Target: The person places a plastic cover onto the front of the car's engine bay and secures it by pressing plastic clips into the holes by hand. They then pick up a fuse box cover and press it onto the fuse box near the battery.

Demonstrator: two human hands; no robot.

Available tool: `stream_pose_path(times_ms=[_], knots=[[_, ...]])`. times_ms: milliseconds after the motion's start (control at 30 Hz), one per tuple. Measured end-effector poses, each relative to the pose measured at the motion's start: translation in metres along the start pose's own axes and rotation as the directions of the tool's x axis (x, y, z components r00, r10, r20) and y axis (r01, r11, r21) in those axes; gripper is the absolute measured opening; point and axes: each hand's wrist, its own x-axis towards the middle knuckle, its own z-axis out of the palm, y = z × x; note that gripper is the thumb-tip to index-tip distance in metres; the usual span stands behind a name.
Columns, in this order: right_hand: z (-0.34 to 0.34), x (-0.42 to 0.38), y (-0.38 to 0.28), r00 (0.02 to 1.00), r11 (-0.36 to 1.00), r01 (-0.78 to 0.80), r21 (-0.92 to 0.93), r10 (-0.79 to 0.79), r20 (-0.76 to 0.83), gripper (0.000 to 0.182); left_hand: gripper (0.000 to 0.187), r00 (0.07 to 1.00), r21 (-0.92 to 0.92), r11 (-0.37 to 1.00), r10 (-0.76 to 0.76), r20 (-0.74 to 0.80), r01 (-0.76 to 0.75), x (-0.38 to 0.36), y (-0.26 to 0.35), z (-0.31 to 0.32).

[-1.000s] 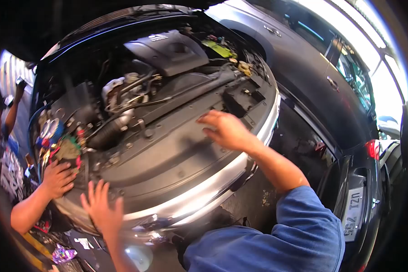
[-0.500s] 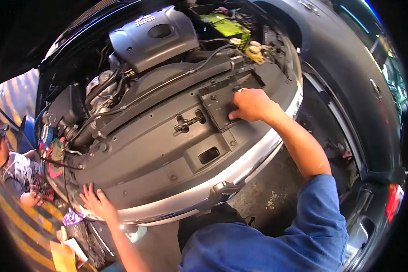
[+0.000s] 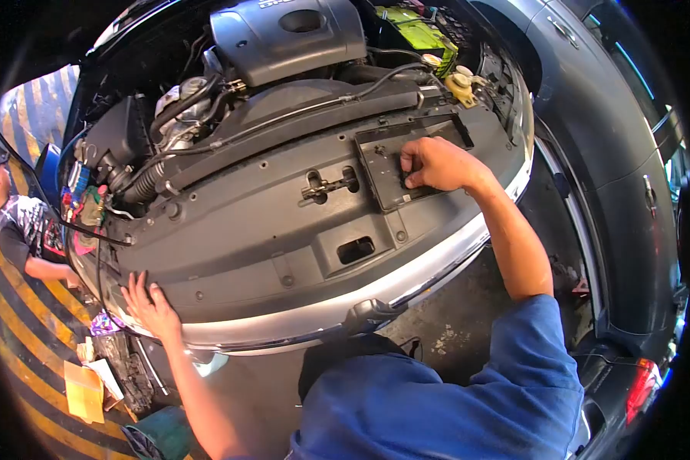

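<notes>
My left hand (image 3: 152,308) lies with its fingers spread on the front left edge of the black radiator cover (image 3: 241,249). My right hand (image 3: 437,165) is over the shallow black rectangular tray (image 3: 383,172) set in the cover. Its fingers are curled together and point down into the tray. A small dark thing shows at the fingertips, too hidden to name. Left of the tray is the hood latch (image 3: 330,185), and below it a rectangular opening (image 3: 355,249) in the cover.
Behind the cover are the grey engine cover (image 3: 291,38), a yellowish reservoir (image 3: 461,86) and a green-yellow battery cover (image 3: 410,31). A person (image 3: 23,230) is at the far left. A dark car (image 3: 606,153) stands close on the right. Papers (image 3: 84,392) lie at lower left.
The camera view has shifted. My right hand's fingers have drawn closer together over the tray. My left hand still rests on the cover's edge. The person at left has an arm stretched toward the car.
</notes>
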Motion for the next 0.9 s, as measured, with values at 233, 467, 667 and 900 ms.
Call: stream_pose_path(times_ms=[233,467,667,900], knots=[[-0.004,-0.011,0.007,0.991,0.979,0.059,0.197,-0.034,-0.126,0.018,0.041,1.000,-0.003,1.000,0.005,-0.006,-0.005,0.001,-0.005,0.003],[0.001,-0.012,0.022,0.992,0.807,0.045,0.588,0.034,-0.123,0.017,0.041,1.000,0.003,1.000,-0.003,-0.006,0.003,0.000,-0.004,0.003],[0.005,-0.018,0.015,0.970,0.463,0.184,0.867,0.057,-0.236,0.013,0.041,1.000,0.005,1.000,-0.005,-0.009,0.005,0.000,-0.003,0.003],[0.006,-0.020,-0.015,0.969,0.399,0.171,0.901,0.100,-0.228,0.017,0.040,1.000,-0.008,1.000,-0.007,-0.017,0.007,-0.001,0.001,0.001]])
